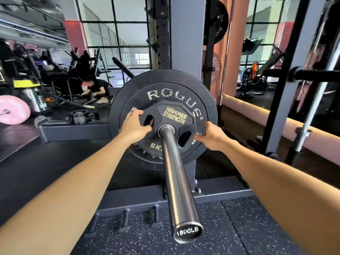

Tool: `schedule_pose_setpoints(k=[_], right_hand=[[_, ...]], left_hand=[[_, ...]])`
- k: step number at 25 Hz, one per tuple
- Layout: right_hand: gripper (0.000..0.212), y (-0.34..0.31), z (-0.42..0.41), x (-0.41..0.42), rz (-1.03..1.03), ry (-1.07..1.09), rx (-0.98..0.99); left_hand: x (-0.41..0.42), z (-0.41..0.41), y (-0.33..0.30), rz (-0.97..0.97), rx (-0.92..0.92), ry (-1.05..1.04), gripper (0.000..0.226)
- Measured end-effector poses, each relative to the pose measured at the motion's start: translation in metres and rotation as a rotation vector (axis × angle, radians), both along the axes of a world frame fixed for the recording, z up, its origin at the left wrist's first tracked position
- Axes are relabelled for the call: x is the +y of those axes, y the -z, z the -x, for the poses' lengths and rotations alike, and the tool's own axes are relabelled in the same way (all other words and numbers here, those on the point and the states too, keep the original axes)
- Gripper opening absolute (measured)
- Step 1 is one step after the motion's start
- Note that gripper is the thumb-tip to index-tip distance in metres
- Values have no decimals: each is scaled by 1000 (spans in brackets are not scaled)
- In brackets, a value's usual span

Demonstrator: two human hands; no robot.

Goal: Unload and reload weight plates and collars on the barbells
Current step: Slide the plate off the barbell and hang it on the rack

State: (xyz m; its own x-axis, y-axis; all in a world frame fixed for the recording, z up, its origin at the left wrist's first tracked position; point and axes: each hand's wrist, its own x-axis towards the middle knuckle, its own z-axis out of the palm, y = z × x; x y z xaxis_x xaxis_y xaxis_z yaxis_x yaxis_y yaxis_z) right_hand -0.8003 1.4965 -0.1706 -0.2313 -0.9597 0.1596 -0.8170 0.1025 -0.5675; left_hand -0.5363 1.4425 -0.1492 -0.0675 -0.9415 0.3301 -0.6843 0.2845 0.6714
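Daylight floods in from tall grid-paned windows [114, 34] at the back, leaving the panes pale and washed out. The glossy steel barbell sleeve [174, 173] carries long bright streaks of glare. The dark speckled rubber floor [211, 236] stays dim. The wide lens bends straight rack posts outward near the edges, and distant gym machines look soft and smeared.

This is a gym. A steel power rack upright [185, 34] rises just behind a loaded barbell sleeve [176, 173] carrying a black Rogue bumper plate [165, 80]. Left of the upright stand weight machines [60, 69] and a pink bumper plate [13, 109]; below it lies speckled rubber flooring [239, 227].
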Motion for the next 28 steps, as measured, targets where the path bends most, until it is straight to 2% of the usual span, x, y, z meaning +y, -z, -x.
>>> schedule_pose_setpoints(k=[2, 6, 9, 13, 20, 24, 28], right_hand=[[61, 9, 1, -20, -16, 47, -53], [59, 18, -6, -61, -20, 82, -149], [52, 25, -13, -84, -6, 86, -217], [34, 29, -14, -93, 113, 79, -182], [20, 14, -14, -53, 210, 76, -13], [25, 8, -19, -4, 216, 81, 57], [28, 9, -27, 49, 185, 81, 41]], left_hand=[[-17, 6, 1, 58, -57, -51, 53], [-48, 15, 0, 75, -122, -130, 56], [-64, 18, 9, 91, -228, -189, 49], [-66, 14, 10, 23, -191, -231, 43], [-20, 4, 26, -82, -56, -289, 79], [26, -5, 30, -12, -44, -282, 56], [79, -11, 34, 27, -41, -252, 34]])
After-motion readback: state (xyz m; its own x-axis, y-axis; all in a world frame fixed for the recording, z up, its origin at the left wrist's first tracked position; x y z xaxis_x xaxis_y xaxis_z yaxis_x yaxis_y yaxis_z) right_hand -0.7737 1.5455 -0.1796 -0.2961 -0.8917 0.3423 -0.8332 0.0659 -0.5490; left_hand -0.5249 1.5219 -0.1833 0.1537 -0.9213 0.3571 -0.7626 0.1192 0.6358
